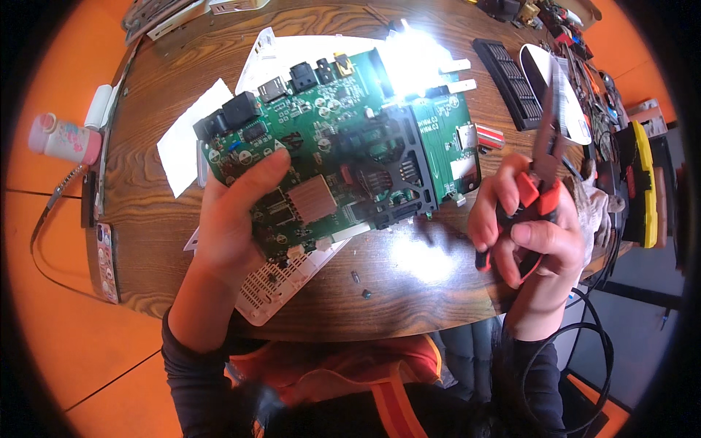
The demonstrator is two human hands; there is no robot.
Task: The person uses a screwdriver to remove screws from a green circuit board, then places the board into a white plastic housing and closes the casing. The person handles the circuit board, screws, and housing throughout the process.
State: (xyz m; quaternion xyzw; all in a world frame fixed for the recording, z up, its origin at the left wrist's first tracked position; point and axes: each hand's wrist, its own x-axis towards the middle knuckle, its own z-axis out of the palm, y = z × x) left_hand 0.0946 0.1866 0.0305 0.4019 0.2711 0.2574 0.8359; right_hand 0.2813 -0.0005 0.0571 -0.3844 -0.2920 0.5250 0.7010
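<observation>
Paper (191, 135) lies at the left of the wooden table (157, 241), partly under the green circuit board (332, 146), which the left hand (237, 212) grips by its near-left edge, thumb on top, tilted above a white perforated housing (274, 285). Two small loose parts (360, 285) rest on the wood just in front. The right hand (526, 226) is closed around red-handled pliers (544, 157), jaws pointing up and away, apart from the board. To work well, I'd steady the board flat and bring the tips in slowly, clear of neighbouring components.
</observation>
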